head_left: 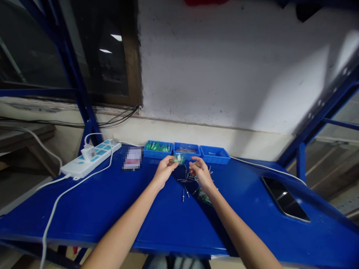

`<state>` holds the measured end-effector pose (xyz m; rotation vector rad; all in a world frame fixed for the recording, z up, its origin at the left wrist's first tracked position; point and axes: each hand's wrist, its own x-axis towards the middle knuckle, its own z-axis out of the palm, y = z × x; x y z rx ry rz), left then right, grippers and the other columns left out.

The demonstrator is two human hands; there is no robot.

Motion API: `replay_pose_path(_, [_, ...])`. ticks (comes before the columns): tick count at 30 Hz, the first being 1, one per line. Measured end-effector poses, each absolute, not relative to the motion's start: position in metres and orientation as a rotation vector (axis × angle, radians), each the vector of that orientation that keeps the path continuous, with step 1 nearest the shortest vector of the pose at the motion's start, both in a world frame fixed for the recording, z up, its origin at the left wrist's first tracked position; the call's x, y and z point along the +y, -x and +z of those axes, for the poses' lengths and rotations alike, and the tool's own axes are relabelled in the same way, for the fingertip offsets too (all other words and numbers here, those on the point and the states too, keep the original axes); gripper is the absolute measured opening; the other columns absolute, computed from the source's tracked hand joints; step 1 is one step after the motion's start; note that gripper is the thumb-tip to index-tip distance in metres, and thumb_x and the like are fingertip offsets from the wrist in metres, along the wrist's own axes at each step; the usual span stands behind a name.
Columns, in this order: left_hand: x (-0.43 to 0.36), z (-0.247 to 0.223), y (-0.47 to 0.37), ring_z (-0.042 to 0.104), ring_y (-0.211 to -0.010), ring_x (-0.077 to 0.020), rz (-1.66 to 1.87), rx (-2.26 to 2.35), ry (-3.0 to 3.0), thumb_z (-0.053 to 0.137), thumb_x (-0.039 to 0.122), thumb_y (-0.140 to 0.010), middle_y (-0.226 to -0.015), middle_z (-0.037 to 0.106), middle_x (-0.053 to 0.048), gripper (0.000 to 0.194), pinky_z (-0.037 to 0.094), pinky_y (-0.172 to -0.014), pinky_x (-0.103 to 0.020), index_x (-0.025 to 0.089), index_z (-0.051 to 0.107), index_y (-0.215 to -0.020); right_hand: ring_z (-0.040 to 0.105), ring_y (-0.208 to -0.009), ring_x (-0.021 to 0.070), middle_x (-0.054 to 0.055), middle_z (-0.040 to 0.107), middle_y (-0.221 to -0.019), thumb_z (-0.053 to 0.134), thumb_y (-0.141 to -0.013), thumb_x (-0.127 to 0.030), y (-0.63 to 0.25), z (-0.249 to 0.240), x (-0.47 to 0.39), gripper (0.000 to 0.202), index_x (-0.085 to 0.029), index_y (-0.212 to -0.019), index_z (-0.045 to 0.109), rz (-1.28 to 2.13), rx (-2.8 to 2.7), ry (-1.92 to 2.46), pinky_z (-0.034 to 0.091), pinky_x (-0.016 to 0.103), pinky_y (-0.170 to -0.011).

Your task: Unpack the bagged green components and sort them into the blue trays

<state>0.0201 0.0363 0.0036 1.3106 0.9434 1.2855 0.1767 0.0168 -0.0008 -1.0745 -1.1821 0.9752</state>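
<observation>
My left hand (166,170) pinches a small clear plastic bag with green on it (179,159), held up in front of the blue bins. Just to its right, my right hand (200,171) is raised with curled fingers; whatever they hold is too small to make out. Under and around my right hand lie several loose blind rivets (185,180), thin metal pins with thicker ends. Partly hidden by my right wrist, more green-and-clear bags (204,197) rest on the blue table (171,229).
Three blue bins line the back: one with green-marked bags (158,154), a middle one (187,145) with thin items, and a right one (215,160) with a few pieces. A white power strip (92,159), a blurred packet (132,159) and a phone (284,199) lie around.
</observation>
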Motion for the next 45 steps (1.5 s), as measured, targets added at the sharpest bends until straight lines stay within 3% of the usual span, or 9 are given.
replay_pose_path(4, [0.036,0.004,-0.021,0.057,-0.095,-0.0186,1.371,0.913,-1.532,0.058,0.016,-0.072,-0.095,0.062,-0.005,0.008,0.040,-0.087,-0.032,0.017,0.061,-0.080,0.050,-0.048,0.0128,0.000,0.059,-0.059,0.058,-0.074,-0.051,-0.172,0.004,0.013,0.036,-0.018,-0.089,0.057,1.373,-1.071,0.975,0.035,0.024,-0.047])
replay_pose_path(8, [0.034,0.005,-0.022,0.051,-0.109,-0.0210,1.324,0.954,-1.792,0.055,0.012,-0.074,-0.104,0.056,-0.007,0.012,0.035,-0.097,-0.035,0.018,0.066,-0.075,0.053,-0.055,0.0123,-0.001,0.061,-0.066,0.075,-0.059,-0.039,-0.168,0.003,0.012,0.030,-0.019,-0.076,0.060,1.288,-1.048,0.909,0.039,0.025,-0.054])
replay_pose_path(12, [0.034,0.004,-0.020,0.054,-0.101,-0.0191,1.266,1.038,-1.866,0.049,0.009,-0.076,-0.096,0.058,-0.005,0.022,0.037,-0.094,-0.034,0.020,0.068,-0.080,0.051,-0.056,0.0111,-0.004,0.060,-0.065,0.075,-0.059,-0.033,-0.173,-0.002,0.018,0.027,-0.021,-0.075,0.058,1.171,-1.029,0.940,0.037,0.024,-0.056])
replay_pose_path(19, [0.035,0.001,-0.020,0.056,-0.067,-0.0132,0.850,1.015,-1.417,0.043,0.034,-0.085,-0.086,0.065,-0.005,0.029,0.034,-0.054,-0.022,0.017,0.065,-0.095,0.056,-0.085,0.0181,0.001,0.061,-0.087,0.070,-0.062,-0.023,-0.179,-0.002,0.019,0.013,-0.021,-0.068,0.059,1.002,-1.264,0.914,0.042,0.029,-0.074])
replay_pose_path(24, [0.037,0.000,-0.021,0.056,-0.058,-0.0101,0.938,0.932,-1.256,0.041,0.049,-0.085,-0.085,0.065,-0.006,0.042,0.028,-0.047,-0.019,0.014,0.061,-0.097,0.048,-0.103,0.0237,0.007,0.047,-0.102,0.057,-0.069,-0.022,-0.176,-0.005,0.016,0.009,-0.021,-0.065,0.066,0.628,-1.464,1.080,0.045,0.031,-0.071])
replay_pose_path(32, [0.036,-0.006,-0.024,0.059,-0.080,-0.0165,1.307,1.083,-1.932,0.052,0.017,-0.079,-0.089,0.063,-0.003,0.016,0.045,-0.073,-0.028,0.021,0.063,-0.090,0.052,-0.093,0.0224,0.006,0.056,-0.094,0.064,-0.068,-0.034,-0.178,-0.006,0.018,0.018,-0.022,-0.079,0.071,0.736,-1.386,1.260,0.043,0.034,-0.080])
replay_pose_path(37, [0.029,-0.008,-0.029,0.058,-0.091,-0.0180,1.268,1.116,-2.135,0.052,0.012,-0.077,-0.096,0.058,-0.005,0.021,0.045,-0.083,-0.030,0.022,0.066,-0.088,0.053,-0.063,0.0164,0.002,0.061,-0.067,0.061,-0.071,-0.044,-0.174,-0.006,0.018,0.028,-0.018,-0.078,0.066,0.888,-1.272,1.239,0.039,0.025,-0.053])
replay_pose_path(41, [0.030,-0.009,-0.030,0.055,-0.095,-0.0234,1.235,1.265,-2.080,0.055,0.029,-0.079,-0.091,0.062,-0.007,0.016,0.040,-0.089,-0.036,0.021,0.069,-0.081,0.053,-0.056,0.0143,0.001,0.061,-0.066,0.061,-0.070,-0.039,-0.172,-0.011,0.020,0.022,-0.019,-0.078,0.062,0.869,-1.268,1.189,0.039,0.025,-0.051])
replay_pose_path(45, [0.036,-0.006,-0.025,0.061,-0.080,-0.0221,1.113,1.254,-1.590,0.036,0.048,-0.087,-0.078,0.067,-0.009,0.047,0.043,-0.079,-0.034,0.016,0.069,-0.074,0.056,-0.066,0.0162,0.003,0.062,-0.077,0.059,-0.071,-0.029,-0.169,-0.013,0.017,0.013,-0.020,-0.078,0.066,0.730,-1.384,1.139,0.044,0.028,-0.061])
